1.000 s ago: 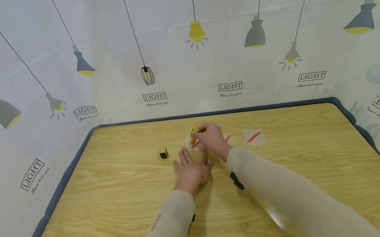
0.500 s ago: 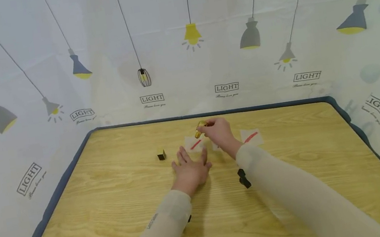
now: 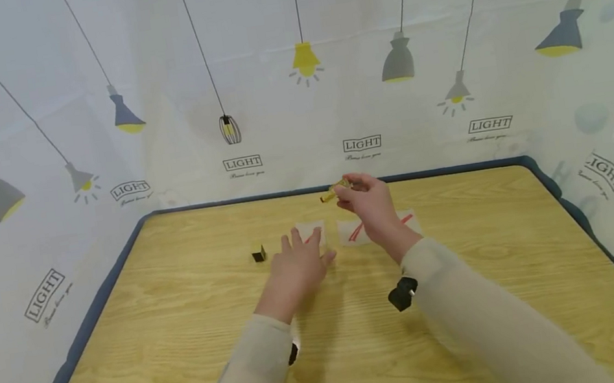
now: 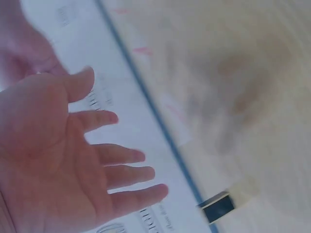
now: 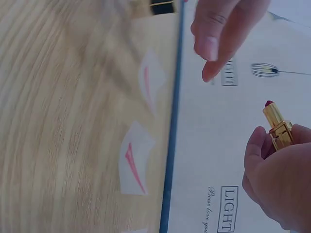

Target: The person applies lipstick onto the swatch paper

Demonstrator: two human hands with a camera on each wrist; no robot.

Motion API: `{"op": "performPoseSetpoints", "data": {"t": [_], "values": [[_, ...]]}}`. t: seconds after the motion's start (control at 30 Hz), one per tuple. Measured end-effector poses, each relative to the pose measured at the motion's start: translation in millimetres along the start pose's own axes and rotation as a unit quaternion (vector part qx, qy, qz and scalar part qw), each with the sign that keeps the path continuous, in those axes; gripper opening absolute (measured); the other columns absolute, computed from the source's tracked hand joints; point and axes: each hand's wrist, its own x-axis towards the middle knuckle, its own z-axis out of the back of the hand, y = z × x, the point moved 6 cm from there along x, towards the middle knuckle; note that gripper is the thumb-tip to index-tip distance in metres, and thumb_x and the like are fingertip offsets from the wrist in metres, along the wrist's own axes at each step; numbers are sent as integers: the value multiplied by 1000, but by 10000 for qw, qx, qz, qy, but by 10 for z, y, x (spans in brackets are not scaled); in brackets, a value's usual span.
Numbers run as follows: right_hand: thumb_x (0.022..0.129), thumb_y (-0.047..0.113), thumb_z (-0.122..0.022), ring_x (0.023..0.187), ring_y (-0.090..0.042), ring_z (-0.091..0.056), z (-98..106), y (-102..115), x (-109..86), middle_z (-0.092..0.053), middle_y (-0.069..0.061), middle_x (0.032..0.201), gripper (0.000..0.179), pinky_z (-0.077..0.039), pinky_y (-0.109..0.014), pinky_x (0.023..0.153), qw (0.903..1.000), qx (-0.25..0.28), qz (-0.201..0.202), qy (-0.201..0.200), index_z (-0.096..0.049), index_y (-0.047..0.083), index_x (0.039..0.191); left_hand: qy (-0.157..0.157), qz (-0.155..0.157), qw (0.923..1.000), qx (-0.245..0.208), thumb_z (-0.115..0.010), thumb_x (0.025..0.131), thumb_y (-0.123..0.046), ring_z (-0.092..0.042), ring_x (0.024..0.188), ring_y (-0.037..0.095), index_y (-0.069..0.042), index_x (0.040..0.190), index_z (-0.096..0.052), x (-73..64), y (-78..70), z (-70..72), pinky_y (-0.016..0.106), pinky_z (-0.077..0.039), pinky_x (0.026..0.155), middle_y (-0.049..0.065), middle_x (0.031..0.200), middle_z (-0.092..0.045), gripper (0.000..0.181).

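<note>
My right hand (image 3: 372, 205) holds a gold lipstick (image 5: 278, 125) between thumb and fingers, raised over the far part of the table. Its dark red tip is exposed and points left in the head view. The left hand (image 3: 297, 261) has its fingers spread and lifted above the table, holding nothing; in the left wrist view its palm (image 4: 43, 155) shows. Beyond it, partly covered by the fingers, lies a white paper piece (image 5: 151, 80) with a red stroke. A black and gold lipstick cap (image 3: 259, 254) stands left of that hand.
Two more white paper pieces lie to the right; the middle paper (image 5: 133, 162) has red strokes, and the rightmost paper (image 3: 410, 219) is partly behind the right hand. The wooden table (image 3: 156, 330) ends at a blue edge below a lamp-printed wall sheet (image 3: 273, 118).
The right hand lifts the lipstick off the left paper and carries it up and right, turning its tip leftward. The left hand, earlier resting by that paper, rises over it.
</note>
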Motion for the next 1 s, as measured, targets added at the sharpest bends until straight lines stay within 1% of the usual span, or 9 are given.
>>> {"op": "performPoseSetpoints", "data": {"t": [0.13,0.23,0.33,0.43,0.57,0.63,0.77,0.9,1.0], "values": [[106,9,-66,96,-13,-71,97,64,-147,-57,-3,115,45,-61,-28,99,9970,758,65,124,-57,8,150,-538,-134,9949,-845,-51,110,-55,-48,152,38,-19,163,-46,-63,-38,223,59,-49,115,14,166,-48,64],[108,8,-61,102,-14,-71,154,79,-302,-59,-4,120,38,-60,-30,104,9896,1408,2,283,-57,4,145,-956,-342,9717,-2135,-60,107,-51,-61,141,34,-12,152,-59,-153,-82,326,55,-53,112,11,153,-63,60],[108,7,-60,107,-15,-73,190,59,-475,-61,-6,126,22,-58,-31,107,9763,2109,-147,462,-61,4,130,-1291,-547,9247,-3538,-66,105,-46,-68,131,31,-9,140,-69,-264,-145,354,52,-57,107,9,140,-72,51],[107,5,-61,113,-18,-75,212,34,-655,-63,-7,129,7,-57,-32,108,9592,2749,-255,607,-67,7,111,-1559,-693,8678,-4666,-71,103,-41,-71,123,27,-10,129,-76,-379,-224,337,50,-59,102,7,129,-77,41],[107,1,-59,123,-23,-72,242,18,-893,-59,-10,136,13,-56,-34,110,9414,3280,-239,746,-68,9,102,-1774,-773,8024,-5645,-76,100,-39,-70,120,23,-14,125,-78,-523,-324,327,47,-59,101,3,125,-77,36],[108,0,-56,128,-25,-69,258,4,-999,-55,-12,140,12,-55,-35,111,9368,3407,-217,763,-66,8,106,-1806,-820,7777,-5965,-78,99,-38,-69,121,22,-14,126,-77,-572,-365,331,47,-59,102,3,126,-77,36],[108,-2,-55,133,-25,-65,287,-65,-1174,-53,-12,140,13,-54,-36,112,9398,3353,-212,619,-61,7,115,-1691,-1056,7470,-6342,-79,98,-34,-69,122,22,-14,127,-76,-606,-445,311,44,-60,103,4,128,-76,35],[105,-4,-59,124,-20,-69,309,-132,-1285,-64,-6,124,15,-57,-34,109,9493,3121,10,382,-65,8,113,-1635,-1245,7328,-6487,-80,97,-29,-70,121,21,-13,124,-77,-648,-520,298,43,-59,105,5,126,-76,31],[104,-4,-62,114,-17,-73,322,-141,-1336,-71,-3,112,17,-59,-33,105,9547,2957,245,227,-69,10,111,-1690,-1283,7298,-6499,-81,97,-26,-70,119,21,-10,121,-78,-676,-555,293,43,-58,106,7,124,-76,29]]}}
